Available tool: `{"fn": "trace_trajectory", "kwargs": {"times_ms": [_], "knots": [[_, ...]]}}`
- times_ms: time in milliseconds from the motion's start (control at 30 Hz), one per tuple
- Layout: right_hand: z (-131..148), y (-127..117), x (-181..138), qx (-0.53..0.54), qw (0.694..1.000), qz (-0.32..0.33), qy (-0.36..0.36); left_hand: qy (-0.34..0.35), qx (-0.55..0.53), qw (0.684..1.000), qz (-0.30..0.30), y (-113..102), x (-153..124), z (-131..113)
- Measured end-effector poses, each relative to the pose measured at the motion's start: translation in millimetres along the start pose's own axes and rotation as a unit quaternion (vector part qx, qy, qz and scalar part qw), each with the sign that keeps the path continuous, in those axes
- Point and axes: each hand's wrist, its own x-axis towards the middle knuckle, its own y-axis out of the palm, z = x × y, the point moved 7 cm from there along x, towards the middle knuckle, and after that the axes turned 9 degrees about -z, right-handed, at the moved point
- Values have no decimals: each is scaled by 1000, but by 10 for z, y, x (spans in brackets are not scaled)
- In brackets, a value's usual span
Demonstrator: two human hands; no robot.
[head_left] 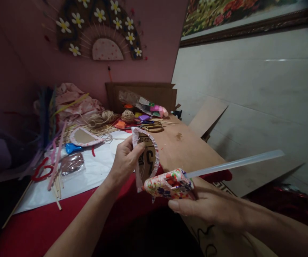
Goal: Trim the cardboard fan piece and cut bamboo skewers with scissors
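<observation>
The left hand [125, 157] pinches a half-round card [148, 157] with a gathered cloth rim, thumb across its face and fingers behind. At the card's five o'clock, the right hand [204, 203] grips a floral glue gun [167, 187], most of its fingers hidden behind the gun. Its nozzle is at the card's lower end; I cannot tell whether they touch. A glue stick [236, 164] juts from the gun's back toward two o'clock.

On the worktop [196, 146], at nine o'clock from the card, a clear packet [81, 170] holds a brown lump [71, 162], with a blue packet [73, 148] just beyond. Near twelve, a clear bag [128, 95] lies behind scissors [155, 127].
</observation>
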Motion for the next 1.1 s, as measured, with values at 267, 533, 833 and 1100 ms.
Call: {"fn": "trace_trajectory", "kwargs": {"times_ms": [267,533,833,1100], "knots": [[-15,11,32,9,1000,-10,-4,-1,11,1000,10,12,-15,-10],[60,35,22,11,1000,19,-6,-18,5,1000,13,19,-6,9],[3,34,26,-6,1000,13,17,-26,0,1000,13,20,-12,13],[55,50,34,4,1000,19,5,-34,-2,999,9,21,-11,35]]}}
